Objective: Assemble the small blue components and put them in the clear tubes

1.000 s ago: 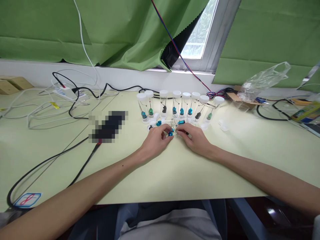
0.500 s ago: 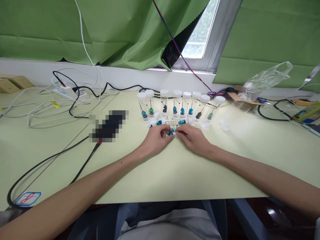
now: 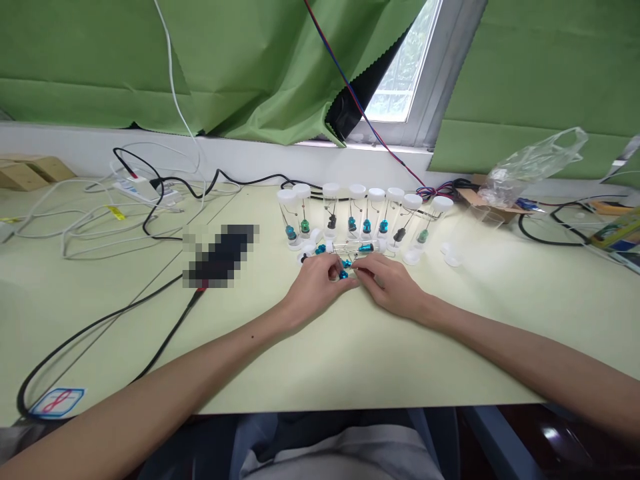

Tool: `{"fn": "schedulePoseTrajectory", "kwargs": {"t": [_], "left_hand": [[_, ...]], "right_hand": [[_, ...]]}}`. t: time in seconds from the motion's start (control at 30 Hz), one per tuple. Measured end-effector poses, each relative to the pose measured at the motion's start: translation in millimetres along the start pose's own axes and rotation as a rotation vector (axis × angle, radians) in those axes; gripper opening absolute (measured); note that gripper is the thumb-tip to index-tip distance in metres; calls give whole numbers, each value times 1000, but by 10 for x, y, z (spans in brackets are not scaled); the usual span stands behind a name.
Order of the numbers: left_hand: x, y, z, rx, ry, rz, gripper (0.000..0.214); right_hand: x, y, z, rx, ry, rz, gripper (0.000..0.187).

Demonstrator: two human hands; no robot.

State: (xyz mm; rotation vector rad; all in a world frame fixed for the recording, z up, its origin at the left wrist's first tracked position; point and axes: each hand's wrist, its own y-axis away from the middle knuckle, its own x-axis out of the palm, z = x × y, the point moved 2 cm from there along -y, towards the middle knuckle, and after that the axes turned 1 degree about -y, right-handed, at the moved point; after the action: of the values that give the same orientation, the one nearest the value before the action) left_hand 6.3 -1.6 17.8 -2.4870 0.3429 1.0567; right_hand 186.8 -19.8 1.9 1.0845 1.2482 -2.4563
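Note:
My left hand (image 3: pixel 316 285) rests on the table with thumb and fingers closed round a small shiny blue part (image 3: pixel 343 274). Close beside it, my right hand (image 3: pixel 393 285) pinches at something too small to make out. Another bit of blue (image 3: pixel 347 264) shows between the two sets of fingertips. Just beyond my hands lies a clear tube (image 3: pixel 345 247) on its side, with a blue piece (image 3: pixel 367 247) in it. A further blue part (image 3: pixel 321 249) sits by the left knuckles, near a loose white cap (image 3: pixel 316 235).
Several capped clear tubes (image 3: pixel 331 207) stand in a row behind, holding blue, green or black parts with thin wires. A white cap (image 3: pixel 451 256) and open clear tube (image 3: pixel 481 223) lie right. Cables (image 3: pixel 150 293) and a blurred dark object (image 3: pixel 223 257) are left; a plastic bag (image 3: pixel 530 163) is back right.
The blue part in my left hand has tipped, and its upright wire no longer shows. Both hands stay close together at nearly the same spot. The view has shifted slightly.

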Motion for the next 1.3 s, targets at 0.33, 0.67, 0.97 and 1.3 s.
{"fn": "schedulePoseTrajectory", "kwargs": {"t": [0.33,0.67,0.97,1.3], "left_hand": [[39,-1,-13,38,-104,15,41],[-36,21,-4,-8,-13,49,32],[-38,-25,92,-5,230,172,29],[-54,-39,91,4,159,199,20]], "right_hand": [[-1,-9,29,6,-5,18,18],[-2,5,27,11,-1,-14,20],[-14,-23,8,116,-38,-62,13],[-18,-53,20,90,-86,-46,18]]}}
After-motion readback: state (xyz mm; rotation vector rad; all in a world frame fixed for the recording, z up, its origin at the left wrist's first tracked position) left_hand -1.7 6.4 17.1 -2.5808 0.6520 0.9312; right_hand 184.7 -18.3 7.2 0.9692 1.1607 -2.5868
